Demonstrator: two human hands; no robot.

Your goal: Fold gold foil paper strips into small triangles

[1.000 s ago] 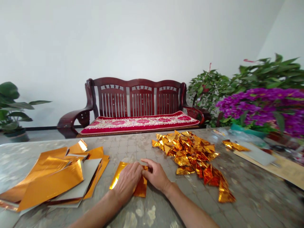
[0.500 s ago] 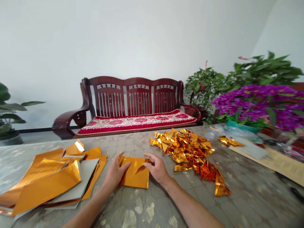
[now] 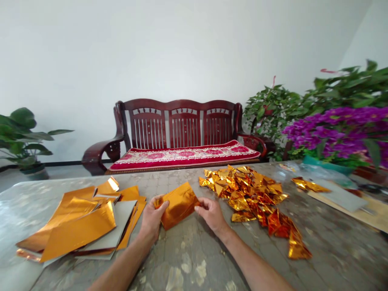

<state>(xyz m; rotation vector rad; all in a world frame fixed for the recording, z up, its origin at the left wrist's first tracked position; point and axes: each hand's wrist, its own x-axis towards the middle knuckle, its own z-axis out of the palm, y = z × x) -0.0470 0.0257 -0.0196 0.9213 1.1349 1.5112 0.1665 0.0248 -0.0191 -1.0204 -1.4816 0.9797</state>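
You've got a gold foil sheet [image 3: 178, 206] lifted between your hands at center frame, tilted, with its lower corner close to the table [image 3: 188, 262]. Your left hand [image 3: 153, 216] has the sheet's left end pinched, fingers curled over the edge. Your right hand [image 3: 212, 214] is nearly closed, thumb and fingertips [image 3: 201, 206] gripping the right corner. Neither hand holds anything else!

Over at lower left, just beyond your left hand, sits a loose stack of foil sheets [image 3: 79, 226] with grey cards [image 3: 119, 222] among them. Just past your right hand, a heap of folded foil triangles [image 3: 245, 190] spreads toward the lower right. Further right, a foil strip [image 3: 309, 185] lies on a grey card [image 3: 339, 200].

Beyond the table, a dark wooden bench [image 3: 182, 125] with a red cushion [image 3: 184, 155] stands at center, purple flowers [image 3: 339, 133] fill the right, and a potted plant [image 3: 22, 137] sits far left.
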